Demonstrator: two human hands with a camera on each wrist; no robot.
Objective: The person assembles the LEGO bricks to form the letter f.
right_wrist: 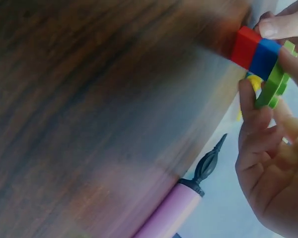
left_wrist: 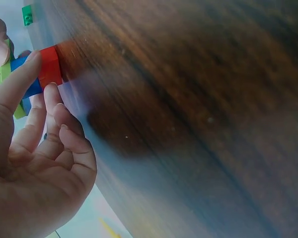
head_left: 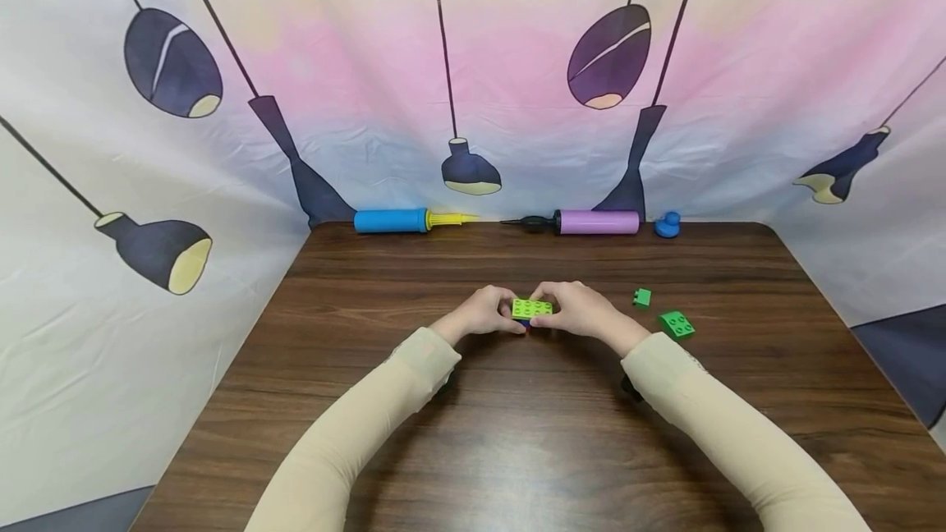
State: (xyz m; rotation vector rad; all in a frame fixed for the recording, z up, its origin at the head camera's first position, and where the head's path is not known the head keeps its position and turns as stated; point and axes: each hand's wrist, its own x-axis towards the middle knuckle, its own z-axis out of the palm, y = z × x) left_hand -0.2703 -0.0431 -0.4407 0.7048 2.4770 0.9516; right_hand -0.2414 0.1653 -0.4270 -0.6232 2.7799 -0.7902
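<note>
Both hands meet at a small stack of toy building bricks near the middle of the table. A red brick (right_wrist: pixel 245 47) forms the bottom, a blue brick (right_wrist: pixel 264 58) sits on it, and a flat lime-green studded brick (head_left: pixel 531 308) tops them. My left hand (head_left: pixel 485 310) pinches the blue and red bricks between thumb and fingers from the left side. From the right, my right hand (head_left: pixel 581 309) grips the lime-green brick by its edges, thumb on the near side. In the right wrist view the lime-green brick sticks out past the blue one.
Right of the hands lie a small green brick (head_left: pixel 641 298) and a larger green studded brick (head_left: pixel 677 324). Along the back edge of the wooden table (head_left: pixel 502 433) are a blue-and-yellow hand pump (head_left: pixel 392 221), a purple-and-black hand pump (head_left: pixel 597 222) and a blue knobbed piece (head_left: pixel 668 225).
</note>
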